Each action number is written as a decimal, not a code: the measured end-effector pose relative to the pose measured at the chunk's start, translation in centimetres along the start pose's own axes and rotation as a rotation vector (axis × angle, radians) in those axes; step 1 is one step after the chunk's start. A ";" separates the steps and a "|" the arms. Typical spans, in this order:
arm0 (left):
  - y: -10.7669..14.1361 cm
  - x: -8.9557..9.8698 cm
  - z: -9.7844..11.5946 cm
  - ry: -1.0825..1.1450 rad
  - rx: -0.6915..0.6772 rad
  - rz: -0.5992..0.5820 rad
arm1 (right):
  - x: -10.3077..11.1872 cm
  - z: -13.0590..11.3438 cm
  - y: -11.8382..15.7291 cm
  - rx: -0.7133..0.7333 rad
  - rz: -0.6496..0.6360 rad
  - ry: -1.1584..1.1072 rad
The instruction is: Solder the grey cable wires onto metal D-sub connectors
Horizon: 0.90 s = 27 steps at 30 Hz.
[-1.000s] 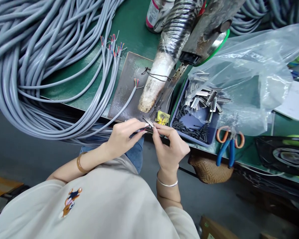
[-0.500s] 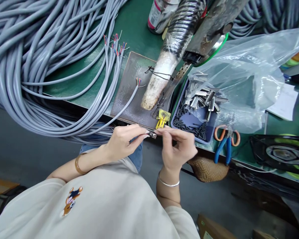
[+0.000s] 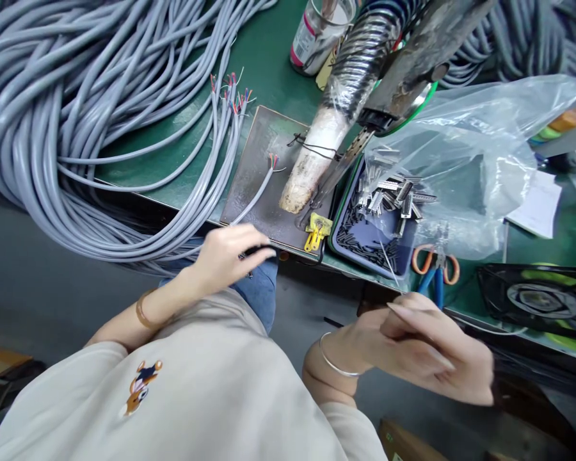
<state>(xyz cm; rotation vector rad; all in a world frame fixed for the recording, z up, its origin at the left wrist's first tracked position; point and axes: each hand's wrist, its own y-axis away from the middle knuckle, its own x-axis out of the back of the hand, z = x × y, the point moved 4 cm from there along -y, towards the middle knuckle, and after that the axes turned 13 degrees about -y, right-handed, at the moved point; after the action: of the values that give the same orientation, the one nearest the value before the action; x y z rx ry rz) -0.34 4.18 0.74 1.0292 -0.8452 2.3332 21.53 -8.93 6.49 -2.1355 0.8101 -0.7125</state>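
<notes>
My left hand (image 3: 233,256) is at the bench's front edge, thumb and fingers closing around a small connector (image 3: 243,256) with metal parts; most of it is hidden in the palm. My right hand (image 3: 432,349) is out to the right, below the pliers (image 3: 436,272), with curled fingers blurred by motion. A thin pale strand (image 3: 388,259) runs from near those fingers up toward the blue tray (image 3: 336,242). Silver connectors (image 3: 406,195) and short black tubes (image 3: 365,246) lie in that tray. One grey cable (image 3: 256,197) with stripped coloured wires rests on the brown board (image 3: 249,160).
A soldering iron (image 3: 345,163) and a wrapped hose (image 3: 312,147) point down over the board. A yellow clip (image 3: 317,232) sits at its front corner. Grey cables (image 3: 43,115) fill the left. A plastic bag (image 3: 484,153) and black fan (image 3: 537,298) are at right.
My right hand has left the connector at the left fingertips and swung right and toward my body. My left hand has shifted slightly left, and the connector now sits deeper in it.
</notes>
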 end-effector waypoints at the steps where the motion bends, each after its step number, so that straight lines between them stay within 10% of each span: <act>1: -1.0 0.6 -0.7 -0.111 0.071 0.074 | -0.6 -1.0 -0.3 0.159 0.167 -0.048; 6: -4.4 1.1 -3.8 -0.312 0.336 0.103 | -4.0 -2.3 -1.4 0.209 -0.042 -0.064; 10: -2.7 2.2 -3.3 0.324 0.480 0.230 | -3.2 -1.9 -1.4 0.031 -0.067 0.035; 16: 0.1 0.8 2.5 1.112 0.407 -0.467 | -4.9 -0.5 -0.8 -0.498 -0.270 -0.129; 27: 0.3 -2.1 1.2 0.823 0.526 0.008 | -8.1 -1.0 2.2 -0.097 -0.533 0.040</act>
<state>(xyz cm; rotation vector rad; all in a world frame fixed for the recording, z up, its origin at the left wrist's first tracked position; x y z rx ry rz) 1.36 2.84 -0.36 0.1403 0.0854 2.6868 14.85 -4.68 3.49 -2.4584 0.2891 -1.0013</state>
